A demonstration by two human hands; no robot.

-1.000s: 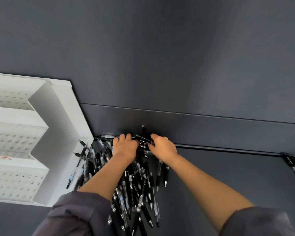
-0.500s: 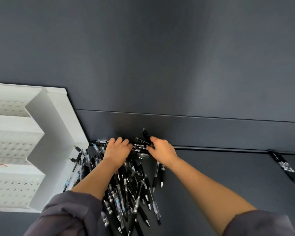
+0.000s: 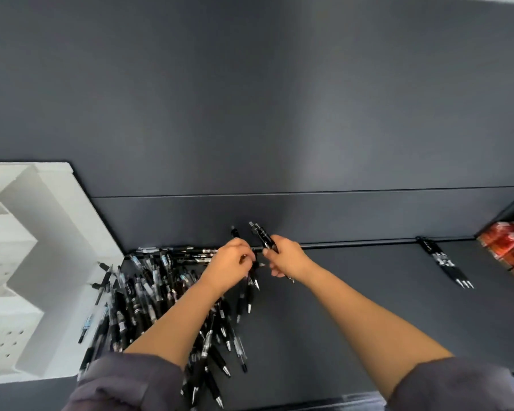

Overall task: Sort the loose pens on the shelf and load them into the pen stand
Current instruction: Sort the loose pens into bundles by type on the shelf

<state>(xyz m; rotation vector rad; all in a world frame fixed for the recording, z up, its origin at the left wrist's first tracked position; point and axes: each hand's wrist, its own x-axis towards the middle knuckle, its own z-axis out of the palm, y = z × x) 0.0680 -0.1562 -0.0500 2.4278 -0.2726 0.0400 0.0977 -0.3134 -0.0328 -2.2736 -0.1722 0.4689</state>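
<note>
Lying in a loose heap, the pens cover the left part of the shelf, against the stand. The right hand grips a bundle of black pens, clicker ends up. The left hand pinches a single pen just beside it.

Judgement: matching pens are being gathered. Advise turning all tips one way and keeping the bundle small, since glossy barrels likely slip.

Pens are slim cylinders, black or clear, with pointed, silver-coloured tips. The stand is white, stepped and perforated. The shelf is matte dark grey. A sorted group lies well apart at right.
</note>
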